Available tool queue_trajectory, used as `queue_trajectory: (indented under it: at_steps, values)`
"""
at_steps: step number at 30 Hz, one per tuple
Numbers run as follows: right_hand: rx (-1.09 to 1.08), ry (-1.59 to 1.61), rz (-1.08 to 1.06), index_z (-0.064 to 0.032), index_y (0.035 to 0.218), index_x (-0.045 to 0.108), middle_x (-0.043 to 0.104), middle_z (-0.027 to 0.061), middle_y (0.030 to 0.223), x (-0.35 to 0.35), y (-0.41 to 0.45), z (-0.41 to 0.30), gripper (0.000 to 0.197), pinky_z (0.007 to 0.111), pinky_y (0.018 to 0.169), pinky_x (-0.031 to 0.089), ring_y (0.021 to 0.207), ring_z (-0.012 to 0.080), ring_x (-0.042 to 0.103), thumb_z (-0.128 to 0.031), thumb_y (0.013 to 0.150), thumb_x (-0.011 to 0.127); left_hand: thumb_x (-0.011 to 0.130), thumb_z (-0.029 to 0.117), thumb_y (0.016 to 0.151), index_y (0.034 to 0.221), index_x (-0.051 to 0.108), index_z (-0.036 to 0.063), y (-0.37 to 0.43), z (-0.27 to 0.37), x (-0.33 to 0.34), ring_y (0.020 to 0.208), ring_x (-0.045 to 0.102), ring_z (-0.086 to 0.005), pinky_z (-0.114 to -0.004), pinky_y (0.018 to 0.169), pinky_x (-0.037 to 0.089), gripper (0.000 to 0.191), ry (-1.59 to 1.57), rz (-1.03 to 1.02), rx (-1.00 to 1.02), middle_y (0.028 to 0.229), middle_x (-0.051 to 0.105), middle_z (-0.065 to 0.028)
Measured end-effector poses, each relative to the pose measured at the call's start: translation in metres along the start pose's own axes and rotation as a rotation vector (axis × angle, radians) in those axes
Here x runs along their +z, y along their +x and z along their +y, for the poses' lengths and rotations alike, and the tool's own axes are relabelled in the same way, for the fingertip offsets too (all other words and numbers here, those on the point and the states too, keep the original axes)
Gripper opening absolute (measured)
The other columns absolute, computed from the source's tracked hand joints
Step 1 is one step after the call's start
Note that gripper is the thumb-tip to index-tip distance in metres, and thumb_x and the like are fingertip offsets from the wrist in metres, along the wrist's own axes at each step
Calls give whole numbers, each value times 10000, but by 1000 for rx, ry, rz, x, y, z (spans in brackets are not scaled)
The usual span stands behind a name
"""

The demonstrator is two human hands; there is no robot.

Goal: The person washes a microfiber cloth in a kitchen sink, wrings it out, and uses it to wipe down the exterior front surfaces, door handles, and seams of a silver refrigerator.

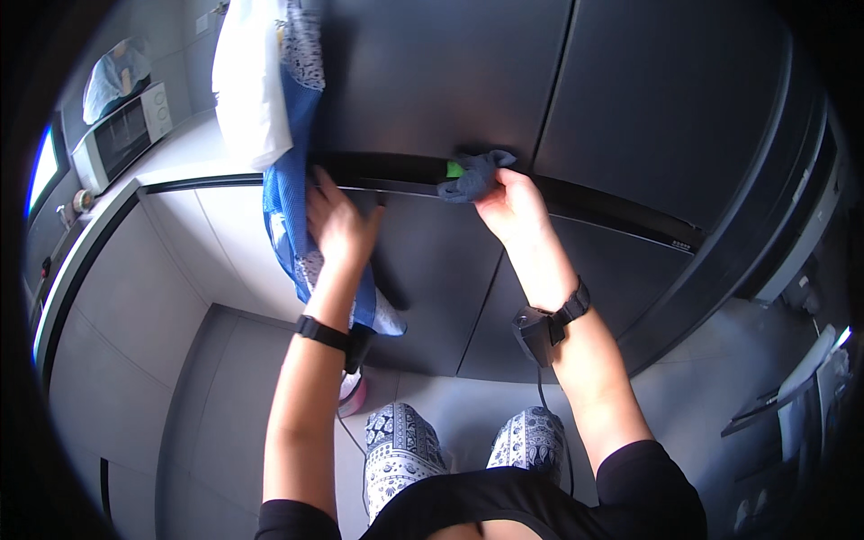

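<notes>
A dark grey cloth [472, 179] is bunched in my right hand [513, 206], which holds it against the recessed band across the front of a dark refrigerator [445, 88]. A small bright green patch shows at the cloth's left edge. My left hand [337, 223] is spread, fingers apart, beside blue and patterned fabric [293, 169] hanging down the refrigerator's left side. Its fingertips reach into the shadow of the band and are partly hard to see; whether they touch the fabric cannot be told.
A white cloth or bag [250, 88] hangs at the upper left. Beyond it, a microwave oven [121, 138] stands on the pale counter [192, 148]. A pink container [353, 395] is on the floor near my legs. Black devices with cables are strapped to both wrists.
</notes>
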State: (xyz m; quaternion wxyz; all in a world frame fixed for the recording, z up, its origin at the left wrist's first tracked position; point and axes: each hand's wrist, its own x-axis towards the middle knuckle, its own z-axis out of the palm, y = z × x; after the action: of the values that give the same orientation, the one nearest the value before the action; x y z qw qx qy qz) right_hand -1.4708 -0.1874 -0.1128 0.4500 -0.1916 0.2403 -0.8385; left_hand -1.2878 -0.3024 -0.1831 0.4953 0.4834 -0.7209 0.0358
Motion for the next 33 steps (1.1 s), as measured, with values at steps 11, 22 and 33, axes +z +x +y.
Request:
queue_trajectory:
  at_steps: [11, 22, 33]
  values:
    - [120, 116, -258, -3, 1018, 568, 620, 121, 1025, 81, 46, 129, 209, 357, 923, 501, 966, 228, 616, 23, 900, 398, 821, 334, 670, 1440, 116, -90, 53, -85, -45, 1230, 475, -428, -408, 977, 451, 1127, -4, -313, -129, 1315, 447, -359]
    - [391, 15, -224, 37, 1145, 543, 630, 143, 1091, 102, 38, 137, 259, 411, 909, 520, 977, 248, 627, -99, 970, 410, 920, 354, 523, 1515, -61, 79, 75, -100, -25, 1169, 506, -385, -443, 962, 461, 1422, 230, -197, -77, 1204, 515, -209]
    - [434, -231, -404, -40, 1149, 588, 640, 83, 1110, 40, -2, 127, 290, 373, 928, 490, 1023, 208, 617, -180, 945, 437, 871, 447, 602, 1506, -4, 38, 88, -93, -37, 1316, 397, -413, -445, 1097, 325, 1323, 282, -442, -84, 1375, 416, -319]
